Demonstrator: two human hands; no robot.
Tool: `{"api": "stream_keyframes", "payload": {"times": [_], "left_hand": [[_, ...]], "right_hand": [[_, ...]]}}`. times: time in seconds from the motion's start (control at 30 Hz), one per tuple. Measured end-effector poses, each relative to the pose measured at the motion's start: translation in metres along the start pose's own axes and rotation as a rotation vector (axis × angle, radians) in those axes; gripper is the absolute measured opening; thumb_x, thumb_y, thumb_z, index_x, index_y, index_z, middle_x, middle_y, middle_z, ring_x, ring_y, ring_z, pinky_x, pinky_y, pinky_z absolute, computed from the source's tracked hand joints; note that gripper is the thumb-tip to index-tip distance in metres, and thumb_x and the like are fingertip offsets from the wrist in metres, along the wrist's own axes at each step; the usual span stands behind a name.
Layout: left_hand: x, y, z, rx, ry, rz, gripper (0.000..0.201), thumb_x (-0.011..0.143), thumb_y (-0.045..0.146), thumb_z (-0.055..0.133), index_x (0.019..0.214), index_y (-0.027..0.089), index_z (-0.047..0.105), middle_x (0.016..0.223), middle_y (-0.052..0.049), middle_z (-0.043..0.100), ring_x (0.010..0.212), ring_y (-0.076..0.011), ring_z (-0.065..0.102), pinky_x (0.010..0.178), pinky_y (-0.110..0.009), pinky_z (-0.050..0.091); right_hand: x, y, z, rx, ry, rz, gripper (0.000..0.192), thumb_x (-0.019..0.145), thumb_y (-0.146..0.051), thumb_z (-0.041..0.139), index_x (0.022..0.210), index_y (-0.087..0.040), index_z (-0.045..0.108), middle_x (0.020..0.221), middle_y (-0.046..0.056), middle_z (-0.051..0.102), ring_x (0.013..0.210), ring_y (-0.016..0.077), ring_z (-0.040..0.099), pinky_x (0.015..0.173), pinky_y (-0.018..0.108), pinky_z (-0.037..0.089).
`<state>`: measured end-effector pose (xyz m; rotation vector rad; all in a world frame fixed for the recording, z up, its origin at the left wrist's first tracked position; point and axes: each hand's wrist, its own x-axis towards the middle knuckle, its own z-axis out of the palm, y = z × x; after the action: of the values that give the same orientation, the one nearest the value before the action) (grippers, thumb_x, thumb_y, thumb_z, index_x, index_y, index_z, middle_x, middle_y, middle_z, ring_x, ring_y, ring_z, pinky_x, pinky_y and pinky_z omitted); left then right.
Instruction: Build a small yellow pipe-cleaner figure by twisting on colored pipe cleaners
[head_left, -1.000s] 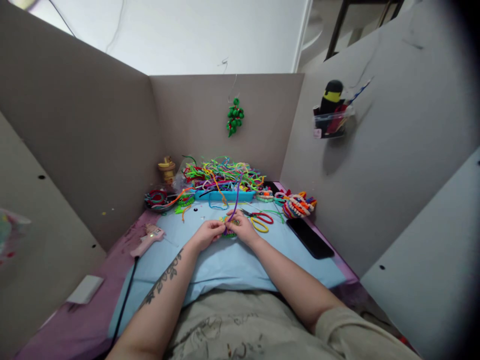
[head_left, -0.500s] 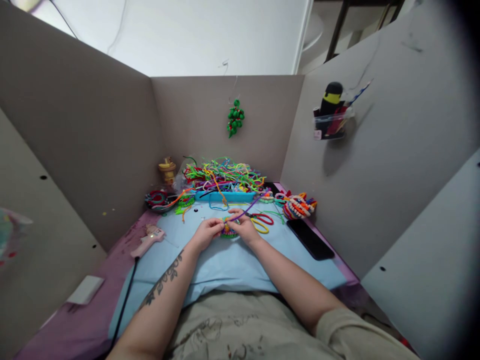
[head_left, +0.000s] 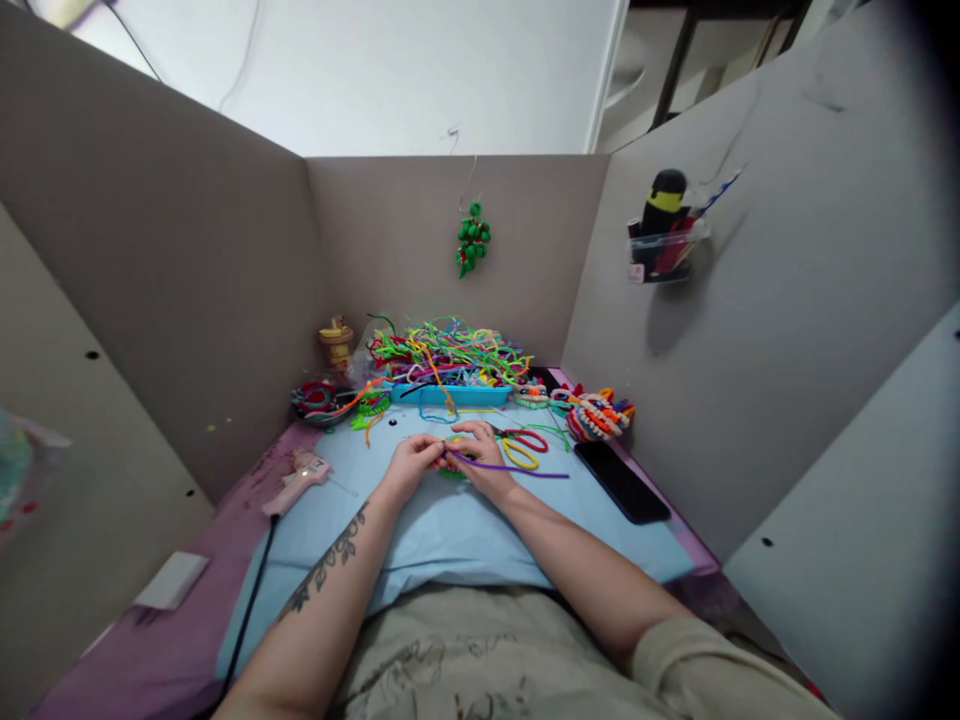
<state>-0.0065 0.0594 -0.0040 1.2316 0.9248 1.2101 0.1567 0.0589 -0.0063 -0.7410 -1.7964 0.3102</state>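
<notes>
My left hand point(head_left: 416, 463) and my right hand point(head_left: 484, 463) meet over the middle of the blue-covered table, thumbs and fingertips pinched close together. Between them is one end of a purple pipe cleaner point(head_left: 525, 470), its loose length running out to the right across my right hand. Beneath my fingers sits a small multicoloured coiled piece point(head_left: 452, 473) with a green edge, mostly hidden by the hands. Just right of my right hand lie scissors point(head_left: 521, 455) with one red and one yellow handle loop.
Behind the hands stands a blue tray point(head_left: 450, 396) heaped with pipe cleaners point(head_left: 450, 350). At left lies a pink glue gun point(head_left: 296, 487) with a black cord. A black phone point(head_left: 621, 482) and a colourful woven bundle point(head_left: 600, 413) are at right. Grey panels enclose the table.
The purple pipe cleaner's free end has swung from pointing up and away to lying low toward the right. My hands stay together in nearly the same place.
</notes>
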Motion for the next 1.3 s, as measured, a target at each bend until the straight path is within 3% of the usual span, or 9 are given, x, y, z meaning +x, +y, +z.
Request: {"api": "stream_keyframes", "payload": {"times": [0.33, 0.5, 0.77, 0.93, 1.07, 1.17, 1.3], "left_hand": [[0.001, -0.001, -0.001, -0.059, 0.001, -0.033, 0.038, 0.062, 0.035, 0.072, 0.091, 0.011, 0.064, 0.065, -0.003, 0.067, 0.057, -0.0122, 0.061, 0.056, -0.022, 0.046], [0.000, 0.000, 0.000, -0.031, -0.017, -0.025, 0.033, 0.064, 0.038, 0.070, 0.084, 0.012, 0.065, 0.064, -0.003, 0.067, 0.058, -0.0125, 0.061, 0.056, -0.022, 0.046], [0.004, 0.003, -0.007, -0.105, 0.266, 0.093, 0.034, 0.062, 0.039, 0.069, 0.083, 0.014, 0.059, 0.064, 0.001, 0.062, 0.059, -0.0113, 0.061, 0.048, -0.017, 0.041], [0.007, 0.004, -0.008, -0.268, 0.297, 0.078, 0.034, 0.061, 0.036, 0.071, 0.082, 0.016, 0.053, 0.070, 0.002, 0.062, 0.066, -0.0111, 0.064, 0.054, -0.017, 0.045], [0.009, 0.002, -0.008, -0.322, 0.302, 0.048, 0.037, 0.060, 0.034, 0.072, 0.084, 0.017, 0.050, 0.072, 0.002, 0.062, 0.069, -0.0118, 0.065, 0.057, -0.017, 0.046], [0.009, 0.001, -0.009, -0.295, 0.311, 0.032, 0.040, 0.060, 0.036, 0.072, 0.086, 0.017, 0.050, 0.067, 0.003, 0.060, 0.057, -0.0081, 0.060, 0.047, -0.015, 0.040], [0.006, 0.002, -0.008, -0.233, 0.270, 0.028, 0.039, 0.059, 0.040, 0.073, 0.082, 0.015, 0.054, 0.051, 0.008, 0.046, 0.039, -0.0024, 0.039, 0.036, -0.014, 0.022]], "right_hand": [[0.001, -0.002, -0.001, -0.006, 0.005, -0.028, 0.014, 0.079, -0.033, 0.059, 0.085, -0.028, 0.070, 0.097, 0.005, 0.059, 0.100, 0.0203, 0.048, 0.091, 0.040, 0.035], [0.001, -0.004, -0.001, -0.003, -0.021, 0.029, 0.014, 0.079, -0.031, 0.059, 0.087, -0.028, 0.070, 0.098, 0.004, 0.058, 0.100, 0.0211, 0.048, 0.094, 0.041, 0.033], [-0.004, 0.005, 0.010, -0.150, -0.046, 0.148, 0.050, 0.067, -0.027, 0.065, 0.116, -0.024, 0.053, 0.112, 0.008, 0.052, 0.110, 0.0256, 0.041, 0.097, 0.042, 0.032], [0.008, 0.033, 0.025, -0.147, -0.129, 0.203, 0.052, 0.069, -0.018, 0.059, 0.119, -0.020, 0.049, 0.124, 0.010, 0.042, 0.115, 0.0234, 0.040, 0.099, 0.039, 0.033], [0.018, 0.030, 0.031, -0.163, -0.104, 0.150, 0.048, 0.067, -0.016, 0.060, 0.114, -0.022, 0.053, 0.123, 0.009, 0.045, 0.121, 0.0262, 0.035, 0.102, 0.044, 0.027], [0.016, 0.014, 0.036, -0.034, -0.024, 0.148, 0.034, 0.076, -0.020, 0.053, 0.110, -0.022, 0.056, 0.111, 0.009, 0.054, 0.109, 0.0229, 0.046, 0.096, 0.041, 0.035], [0.007, 0.001, 0.043, 0.192, 0.083, 0.375, 0.031, 0.076, -0.032, 0.057, 0.104, -0.019, 0.057, 0.088, 0.007, 0.061, 0.079, 0.0190, 0.057, 0.073, 0.034, 0.047]]}}
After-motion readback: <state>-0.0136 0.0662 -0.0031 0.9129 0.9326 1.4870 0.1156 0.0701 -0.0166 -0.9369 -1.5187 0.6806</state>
